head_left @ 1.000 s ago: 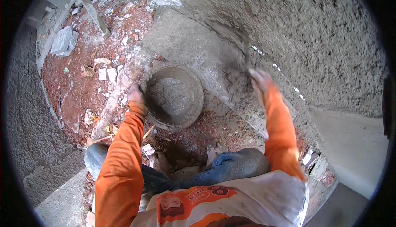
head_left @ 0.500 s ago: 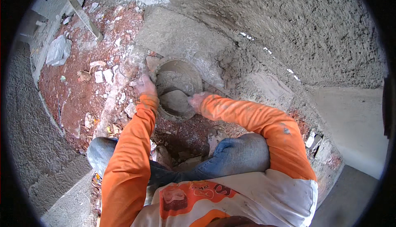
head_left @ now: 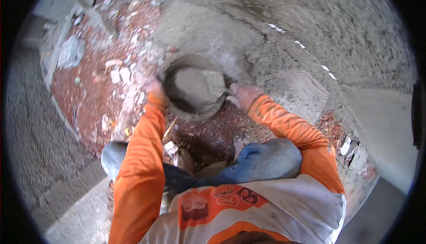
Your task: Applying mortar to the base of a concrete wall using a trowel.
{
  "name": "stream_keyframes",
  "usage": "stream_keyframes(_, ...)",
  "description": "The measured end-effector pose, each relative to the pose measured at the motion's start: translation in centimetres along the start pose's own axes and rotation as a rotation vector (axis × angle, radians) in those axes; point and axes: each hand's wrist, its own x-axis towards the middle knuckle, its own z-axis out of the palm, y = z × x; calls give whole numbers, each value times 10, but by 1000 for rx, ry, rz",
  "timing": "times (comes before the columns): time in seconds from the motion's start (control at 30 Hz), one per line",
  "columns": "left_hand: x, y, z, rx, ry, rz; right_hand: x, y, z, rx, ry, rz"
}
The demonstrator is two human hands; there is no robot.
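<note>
A round bucket (head_left: 171,104) with wet grey mortar (head_left: 191,82) inside stands tilted in front of me. My left hand (head_left: 154,87) is closed on its left rim, slightly blurred. At the right rim my right hand (head_left: 244,95) is wrapped round the handle of a trowel, mostly hidden by the fingers. The trowel's mortar-coated blade (head_left: 214,83) lies inside the bucket, over the mortar.
Reddish rubble (head_left: 95,106) with broken white pieces covers the ground at the left. A pale block (head_left: 72,52) and a leaning wooden strip (head_left: 104,24) are farther back. A rough mortar-covered wall (head_left: 337,35) rises at the right.
My right hand has moved right and slightly forward with the trowel, bringing the blade from the bucket's near side to its right side. The left hand stays at the rim.
</note>
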Motion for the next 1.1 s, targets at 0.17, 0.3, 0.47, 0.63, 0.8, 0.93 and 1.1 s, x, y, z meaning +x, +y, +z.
stream_keyframes(0.17,34,-25,-3,-176,-50,-53,0,18,-76,428,-667,-125)
stream_keyframes(0.3,61,-40,-4,-267,-80,-29,3,84,-111,727,-616,482)
stream_keyframes(0.47,34,-17,-3,8,60,113,-110,130,-83,588,290,752)
stream_keyframes(0.63,6,10,13,-233,31,-92,-110,114,-47,534,-199,764)
stream_keyframes(0.8,7,1,7,-346,10,-71,-24,83,36,120,-452,356)
stream_keyframes(0.93,17,-21,-12,-350,1,-115,4,150,57,-50,-387,395)
stream_keyframes(1.1,40,-36,-8,-418,-78,-141,-4,161,23,32,-95,807)
